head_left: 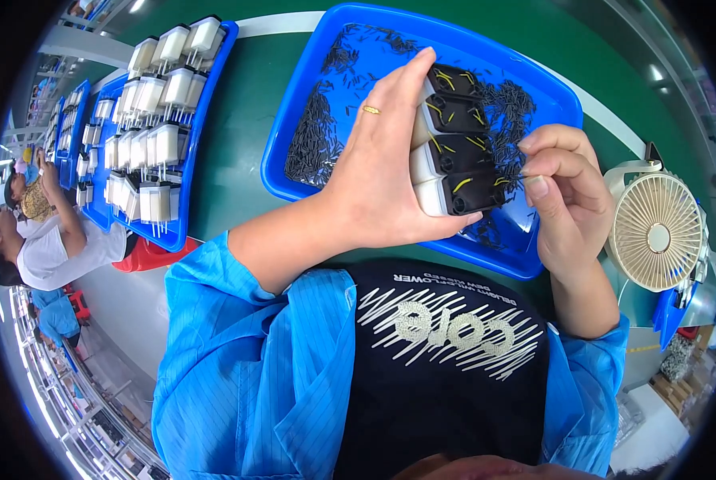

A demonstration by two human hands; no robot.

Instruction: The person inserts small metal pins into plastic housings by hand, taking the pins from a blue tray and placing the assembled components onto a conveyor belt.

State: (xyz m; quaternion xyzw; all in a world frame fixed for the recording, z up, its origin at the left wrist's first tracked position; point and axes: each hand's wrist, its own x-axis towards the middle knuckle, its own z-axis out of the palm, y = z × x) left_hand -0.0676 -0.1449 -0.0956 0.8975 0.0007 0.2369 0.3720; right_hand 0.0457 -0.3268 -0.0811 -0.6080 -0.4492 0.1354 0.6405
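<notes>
My left hand (pixel 366 176) is closed around a row of several white block-shaped parts (pixel 431 196). Their black ends (pixel 463 148) face right, with short yellow wires sticking out of them. Just right of those ends, my right hand (pixel 570 188) has its thumb and index fingertips brought together in a pinch. Whatever sits between these fingertips is too small to make out. Beneath both hands lies a blue tray (pixel 279 132) scattered with short thin black pieces (pixel 314 140), heaped mostly along its left and right sides.
On the green table (pixel 238 104), a blue tray (pixel 228 48) to the left bears rows of white blocks with metal pins. A cream fan (pixel 658 232) stands close to my right hand. Farther left, a person in white (pixel 70 248) sits near a red stool (pixel 154 254).
</notes>
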